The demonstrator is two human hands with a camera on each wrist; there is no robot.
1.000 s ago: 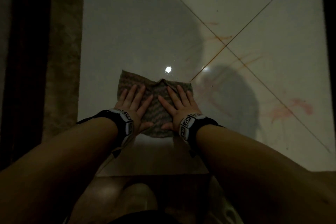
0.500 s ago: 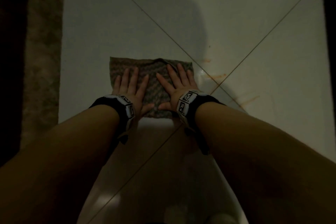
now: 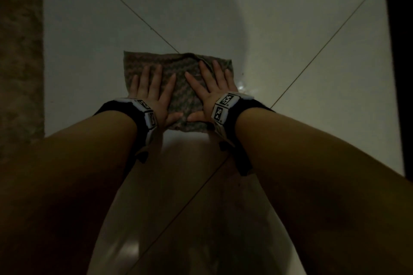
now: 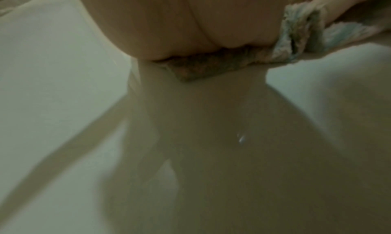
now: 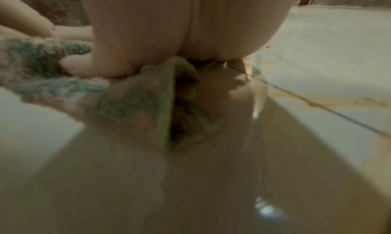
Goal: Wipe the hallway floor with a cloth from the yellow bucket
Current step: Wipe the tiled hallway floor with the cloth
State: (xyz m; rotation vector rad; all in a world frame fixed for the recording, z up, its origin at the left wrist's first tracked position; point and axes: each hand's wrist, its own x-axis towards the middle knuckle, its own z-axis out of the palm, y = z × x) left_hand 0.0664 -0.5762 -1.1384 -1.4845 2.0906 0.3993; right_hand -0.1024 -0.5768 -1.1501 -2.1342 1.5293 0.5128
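Observation:
A greenish patterned cloth point(image 3: 178, 82) lies flat on the glossy white floor tiles point(image 3: 93, 47) in the head view. My left hand point(image 3: 152, 89) presses on its left half with fingers spread and straight. Beside it, my right hand point(image 3: 212, 85) lies flat on the right half. From the left wrist view the palm sits on the cloth's edge point(image 4: 211, 67). In the right wrist view the cloth point(image 5: 127, 104) shows fluffy with a folded hem under the palm. The yellow bucket is not in view.
A brown mat or carpet strip point(image 3: 20, 51) runs along the left side. A dark edge point(image 3: 400, 51) borders the floor on the right. Orange-brown stains point(image 5: 313, 104) follow a grout line near my right hand. The wet floor reflects my arms.
Both hands have pushed the cloth forward over the stained tile crossing. The pink and orange marks seen earlier to the right are now out of the head view.

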